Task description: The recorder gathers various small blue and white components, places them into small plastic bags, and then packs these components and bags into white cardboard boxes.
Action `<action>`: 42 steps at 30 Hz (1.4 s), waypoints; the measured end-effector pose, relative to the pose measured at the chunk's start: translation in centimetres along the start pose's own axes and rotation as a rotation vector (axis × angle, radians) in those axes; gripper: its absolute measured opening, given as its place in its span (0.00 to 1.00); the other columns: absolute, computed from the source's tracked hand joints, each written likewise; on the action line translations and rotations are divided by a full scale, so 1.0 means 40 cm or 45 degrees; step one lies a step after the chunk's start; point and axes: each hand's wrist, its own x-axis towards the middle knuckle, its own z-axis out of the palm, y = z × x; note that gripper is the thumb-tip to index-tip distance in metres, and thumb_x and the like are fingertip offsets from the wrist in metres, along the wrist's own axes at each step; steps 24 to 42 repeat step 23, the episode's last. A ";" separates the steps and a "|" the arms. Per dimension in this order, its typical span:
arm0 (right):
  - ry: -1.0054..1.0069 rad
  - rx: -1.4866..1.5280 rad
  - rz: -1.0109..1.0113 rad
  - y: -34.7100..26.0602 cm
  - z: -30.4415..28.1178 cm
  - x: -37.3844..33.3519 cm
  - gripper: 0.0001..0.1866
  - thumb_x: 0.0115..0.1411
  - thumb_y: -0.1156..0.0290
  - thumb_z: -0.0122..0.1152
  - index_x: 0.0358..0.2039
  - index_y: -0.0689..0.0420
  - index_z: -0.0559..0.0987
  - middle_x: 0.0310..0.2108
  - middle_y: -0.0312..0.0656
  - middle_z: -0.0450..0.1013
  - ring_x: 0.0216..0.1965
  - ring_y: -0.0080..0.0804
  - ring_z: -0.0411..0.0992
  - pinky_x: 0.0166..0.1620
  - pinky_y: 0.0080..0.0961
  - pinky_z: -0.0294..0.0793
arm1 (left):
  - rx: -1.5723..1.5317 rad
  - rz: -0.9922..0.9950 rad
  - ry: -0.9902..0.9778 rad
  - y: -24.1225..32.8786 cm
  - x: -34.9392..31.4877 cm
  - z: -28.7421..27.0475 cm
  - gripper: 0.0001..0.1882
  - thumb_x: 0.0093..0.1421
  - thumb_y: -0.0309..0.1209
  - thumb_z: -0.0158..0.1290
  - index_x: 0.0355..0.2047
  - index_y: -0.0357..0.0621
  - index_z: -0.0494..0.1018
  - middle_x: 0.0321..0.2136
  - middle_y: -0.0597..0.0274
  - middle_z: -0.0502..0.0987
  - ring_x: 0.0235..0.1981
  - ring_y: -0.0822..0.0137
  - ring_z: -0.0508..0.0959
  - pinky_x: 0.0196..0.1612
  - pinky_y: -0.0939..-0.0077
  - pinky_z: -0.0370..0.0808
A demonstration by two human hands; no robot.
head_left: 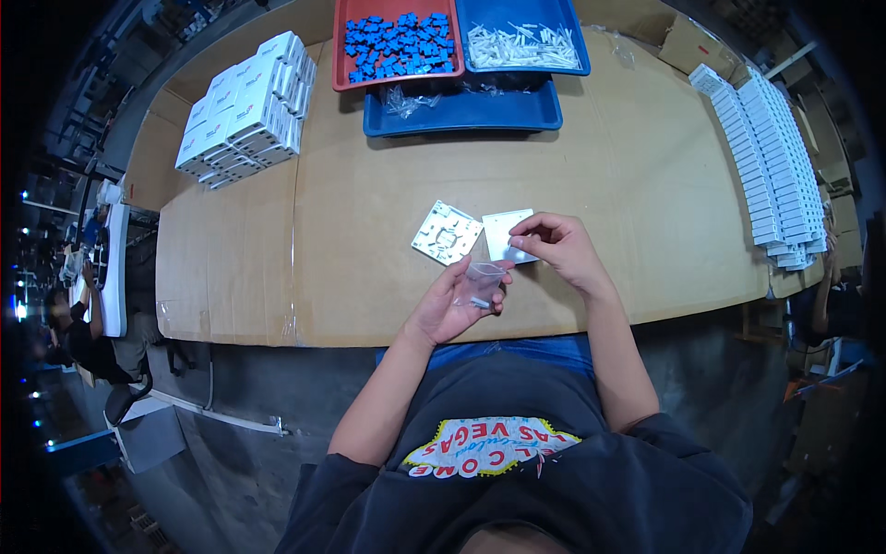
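Observation:
My left hand point(450, 309), palm up, holds a small clear plastic bag point(480, 284) by its sides. A small pale piece lies at the bottom of the bag. To its right, my right hand point(568, 254) is raised with thumb and forefinger pinched together; what is between them, if anything, is too small to make out. Beneath those fingers lies a flat white square cover point(503, 224), partly hidden by the hand. Touching or almost touching it on the left is an open white square tray point(446, 233) with a round moulded centre.
At the back stand a red bin point(340, 55) of small blue parts and a blue bin point(583, 65) of white sticks, above a lower blue bin point(461, 120) with clear bags. White boxes point(245, 111) are stacked left, white square pieces point(771, 166) right. Cardboard point(369, 295) covers the table.

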 end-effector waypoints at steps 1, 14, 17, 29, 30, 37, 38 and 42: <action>-0.030 -0.081 0.020 -0.008 0.007 -0.003 0.07 0.65 0.77 0.69 0.43 0.63 0.86 0.33 0.33 0.81 0.35 0.14 0.76 0.37 0.15 0.72 | -0.006 -0.003 0.004 -0.003 0.000 -0.003 0.39 0.76 0.57 0.41 0.67 0.30 0.64 0.47 0.54 0.78 0.40 0.62 0.78 0.49 0.64 0.74; -0.438 -0.434 -0.239 -0.082 0.049 0.010 0.06 0.58 0.80 0.72 0.37 0.62 0.87 0.46 0.39 0.77 0.37 0.24 0.77 0.39 0.22 0.76 | 0.121 0.088 0.018 -0.008 0.003 0.002 0.27 0.77 0.54 0.42 0.62 0.47 0.67 0.47 0.53 0.78 0.39 0.63 0.79 0.46 0.66 0.76; -0.544 -0.403 -0.029 -0.098 0.054 0.019 0.05 0.58 0.81 0.69 0.36 0.63 0.86 0.45 0.40 0.77 0.40 0.27 0.78 0.42 0.27 0.80 | 0.143 0.092 0.008 -0.009 0.002 -0.009 0.28 0.76 0.55 0.42 0.60 0.44 0.70 0.47 0.52 0.78 0.41 0.60 0.78 0.50 0.62 0.75; -0.778 -0.721 -0.253 -0.083 0.057 0.036 0.08 0.61 0.81 0.61 0.38 0.66 0.86 0.56 0.45 0.76 0.46 0.37 0.80 0.45 0.30 0.82 | 0.217 0.101 0.015 -0.013 -0.005 -0.020 0.29 0.74 0.56 0.47 0.63 0.48 0.68 0.49 0.57 0.79 0.44 0.59 0.79 0.52 0.61 0.76; -0.778 -0.721 -0.253 -0.083 0.057 0.036 0.08 0.61 0.81 0.61 0.38 0.66 0.86 0.56 0.45 0.76 0.46 0.37 0.80 0.45 0.30 0.82 | 0.217 0.101 0.015 -0.013 -0.005 -0.020 0.29 0.74 0.56 0.47 0.63 0.48 0.68 0.49 0.57 0.79 0.44 0.59 0.79 0.52 0.61 0.76; -0.778 -0.721 -0.253 -0.083 0.057 0.036 0.08 0.61 0.81 0.61 0.38 0.66 0.86 0.56 0.45 0.76 0.46 0.37 0.80 0.45 0.30 0.82 | 0.217 0.101 0.015 -0.013 -0.005 -0.020 0.29 0.74 0.56 0.47 0.63 0.48 0.68 0.49 0.57 0.79 0.44 0.59 0.79 0.52 0.61 0.76; -0.778 -0.721 -0.253 -0.083 0.057 0.036 0.08 0.61 0.81 0.61 0.38 0.66 0.86 0.56 0.45 0.76 0.46 0.37 0.80 0.45 0.30 0.82 | 0.217 0.101 0.015 -0.013 -0.005 -0.020 0.29 0.74 0.56 0.47 0.63 0.48 0.68 0.49 0.57 0.79 0.44 0.59 0.79 0.52 0.61 0.76; -0.778 -0.721 -0.253 -0.083 0.057 0.036 0.08 0.61 0.81 0.61 0.38 0.66 0.86 0.56 0.45 0.76 0.46 0.37 0.80 0.45 0.30 0.82 | 0.217 0.101 0.015 -0.013 -0.005 -0.020 0.29 0.74 0.56 0.47 0.63 0.48 0.68 0.49 0.57 0.79 0.44 0.59 0.79 0.52 0.61 0.76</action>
